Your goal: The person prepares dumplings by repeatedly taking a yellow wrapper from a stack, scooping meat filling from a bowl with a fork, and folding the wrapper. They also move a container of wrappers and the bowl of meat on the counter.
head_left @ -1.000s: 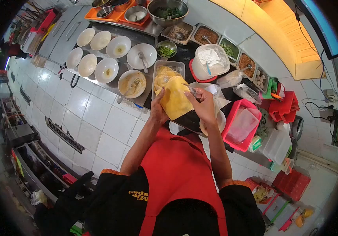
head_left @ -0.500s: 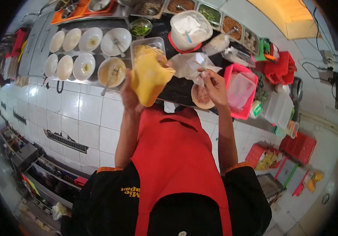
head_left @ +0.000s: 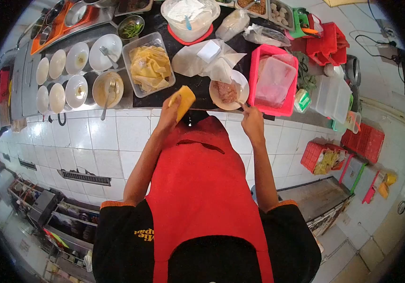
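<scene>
My left hand [head_left: 168, 113] is closed on a small stack of yellow wrapper sheets [head_left: 183, 101] at the counter's front edge. Behind it, a clear tray [head_left: 128, 53] holds more yellow sheets [head_left: 149, 68]. My right hand [head_left: 253, 123] grips the handle of a utensil [head_left: 241, 104], whose tip reaches into a pale bowl [head_left: 243, 85] of pinkish minced meat [head_left: 226, 92]. A white cloth or paper [head_left: 188, 61] with a small white card [head_left: 208, 51] lies just behind the bowl.
White bowls [head_left: 76, 90] stand in rows at the left, one with a fork. A pink basket [head_left: 290, 106] with a clear lid sits right of the meat. Further back are a tub of white powder [head_left: 188, 30], a bowl of greens [head_left: 130, 27] and plastic bags [head_left: 233, 23].
The yellow sheets in my left hand have come away from the tray, toward me. My right hand has moved down to the meat bowl. The view has shifted.
</scene>
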Available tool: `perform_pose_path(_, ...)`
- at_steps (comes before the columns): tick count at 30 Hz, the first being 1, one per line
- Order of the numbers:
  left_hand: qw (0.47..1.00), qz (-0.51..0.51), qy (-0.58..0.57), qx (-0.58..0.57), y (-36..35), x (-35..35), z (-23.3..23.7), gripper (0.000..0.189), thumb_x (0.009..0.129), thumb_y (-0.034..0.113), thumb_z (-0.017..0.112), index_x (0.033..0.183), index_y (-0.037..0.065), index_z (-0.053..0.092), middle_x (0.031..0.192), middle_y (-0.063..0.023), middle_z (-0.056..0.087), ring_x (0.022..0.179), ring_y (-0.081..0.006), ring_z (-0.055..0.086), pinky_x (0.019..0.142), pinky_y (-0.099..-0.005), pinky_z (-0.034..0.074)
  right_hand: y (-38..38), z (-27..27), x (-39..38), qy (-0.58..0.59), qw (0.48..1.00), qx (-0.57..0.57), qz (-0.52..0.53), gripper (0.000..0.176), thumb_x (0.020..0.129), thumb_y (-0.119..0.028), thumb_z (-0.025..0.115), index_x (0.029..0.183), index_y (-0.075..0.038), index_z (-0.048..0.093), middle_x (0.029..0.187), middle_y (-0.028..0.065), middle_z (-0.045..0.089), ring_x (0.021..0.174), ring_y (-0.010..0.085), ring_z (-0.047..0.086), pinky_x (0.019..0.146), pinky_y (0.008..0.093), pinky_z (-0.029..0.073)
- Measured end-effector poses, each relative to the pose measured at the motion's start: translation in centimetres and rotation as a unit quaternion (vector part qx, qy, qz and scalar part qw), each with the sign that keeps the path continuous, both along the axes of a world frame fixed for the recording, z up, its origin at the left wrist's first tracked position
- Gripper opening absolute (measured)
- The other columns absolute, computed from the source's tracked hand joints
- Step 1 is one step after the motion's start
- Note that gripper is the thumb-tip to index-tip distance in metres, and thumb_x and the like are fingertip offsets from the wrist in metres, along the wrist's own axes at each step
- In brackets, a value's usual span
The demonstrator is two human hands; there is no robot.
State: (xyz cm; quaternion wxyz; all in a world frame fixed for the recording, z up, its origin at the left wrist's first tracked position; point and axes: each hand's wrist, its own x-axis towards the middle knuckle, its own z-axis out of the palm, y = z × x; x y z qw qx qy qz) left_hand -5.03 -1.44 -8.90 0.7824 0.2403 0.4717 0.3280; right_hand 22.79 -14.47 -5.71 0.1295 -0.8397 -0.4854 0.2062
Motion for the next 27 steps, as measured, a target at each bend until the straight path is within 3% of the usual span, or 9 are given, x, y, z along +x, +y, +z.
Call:
perform_pose_path(3,0.993,-0.121,0.003,-0.009,-1.9,1.4,-4.0,0.037,0.105,0.031,0.053,0.122,-0.001,0.059,0.108,-0.0096,0.066,0.095,-0.0178,0.066,0.081,-0.03,0.055,0.8,-0.7,-0.6,-0.03,0.999,-0.005,-0.011,0.032,0.089,-0.005,0.054,0.116,-0.007,0.071,0.097,0.0258,0.066,0.087,0.0447,0.065,0.077,0.0524,0.051)
perform_pose_path(5,0.973,-0.199,-0.096,-0.066,-3.0,2.8,-5.9,0.036,0.105,0.03,0.052,0.121,-0.001,0.058,0.105,-0.0094,0.066,0.091,-0.0177,0.066,0.078,-0.0297,0.055,0.9,0.1,-0.5,-0.029,0.998,-0.059,-0.024,0.029,0.091,-0.007,0.054,0.114,-0.007,0.072,0.097,0.0247,0.066,0.089,0.0444,0.065,0.076,0.0529,0.052)
perform_pose_path(8,0.973,-0.204,-0.065,-0.088,-4.2,5.4,-4.5,0.041,0.102,0.035,0.057,0.123,0.001,0.057,0.11,-0.0093,0.066,0.094,-0.0203,0.067,0.079,-0.0324,0.056,0.7,0.6,0.0,-0.007,0.993,-0.117,-0.025,0.025,0.091,-0.008,0.055,0.108,-0.005,0.073,0.095,0.0237,0.066,0.09,0.044,0.066,0.076,0.0538,0.052)
perform_pose_path(10,0.974,-0.191,-0.08,-0.092,-4.5,6.7,-4.4,0.038,0.103,0.033,0.055,0.123,0.0,0.056,0.112,-0.009,0.065,0.094,-0.0201,0.067,0.078,-0.0322,0.056,1.0,0.6,0.0,-0.038,0.998,-0.028,-0.03,0.018,0.089,-0.009,0.06,0.101,-0.005,0.073,0.09,0.0229,0.067,0.086,0.0425,0.066,0.072,0.0541,0.05)
perform_pose_path(14,0.976,-0.186,-0.048,-0.107,-4.5,7.4,-3.4,0.037,0.104,0.029,0.054,0.125,-0.001,0.055,0.114,-0.0101,0.065,0.097,-0.0207,0.067,0.082,-0.0335,0.056,0.5,0.7,-0.6,0.003,1.0,-0.029,0.013,0.018,0.092,-0.013,0.061,0.084,0.003,0.066,0.083,0.0275,0.066,0.082,0.0464,0.066,0.072,0.0562,0.049)
perform_pose_path(17,0.983,-0.152,-0.031,-0.099,-4.7,7.7,-3.0,0.036,0.106,0.029,0.049,0.123,-0.002,0.056,0.107,-0.0086,0.066,0.091,-0.0172,0.067,0.079,-0.0306,0.056,1.0,2.3,-0.2,0.02,0.999,-0.039,-0.027,0.018,0.091,-0.013,0.062,0.083,0.003,0.065,0.083,0.0268,0.066,0.085,0.0458,0.066,0.074,0.0546,0.05)
perform_pose_path(21,0.981,-0.152,-0.063,-0.098,-5.1,7.4,-4.1,0.038,0.104,0.029,0.052,0.126,-0.003,0.054,0.112,-0.0118,0.065,0.098,-0.0204,0.067,0.083,-0.0333,0.056,0.4,0.7,0.3,0.013,0.998,-0.057,-0.008,0.015,0.088,-0.01,0.062,0.093,0.002,0.07,0.084,0.024,0.067,0.084,0.0424,0.067,0.075,0.0519,0.051)
perform_pose_path(24,0.979,-0.166,-0.08,-0.086,-4.9,6.6,-4.8,0.041,0.103,0.029,0.054,0.129,-0.003,0.053,0.117,-0.0143,0.065,0.104,-0.0234,0.068,0.089,-0.0358,0.057,0.2,2.9,1.4,0.128,0.988,-0.075,0.053,0.034,0.084,0.003,0.055,0.113,-0.002,0.073,0.088,0.0211,0.071,0.082,0.0338,0.071,0.079,0.0428,0.054)
perform_pose_path(27,0.981,-0.177,-0.052,-0.054,-4.7,6.1,-3.4,0.042,0.104,0.03,0.054,0.129,-0.003,0.054,0.117,-0.0136,0.065,0.103,-0.0224,0.067,0.089,-0.0345,0.056,-0.3,2.3,4.2,0.258,0.965,-0.026,0.042,0.036,0.083,0.007,0.054,0.111,-0.002,0.074,0.088,0.0191,0.073,0.082,0.0281,0.072,0.08,0.0372,0.054)
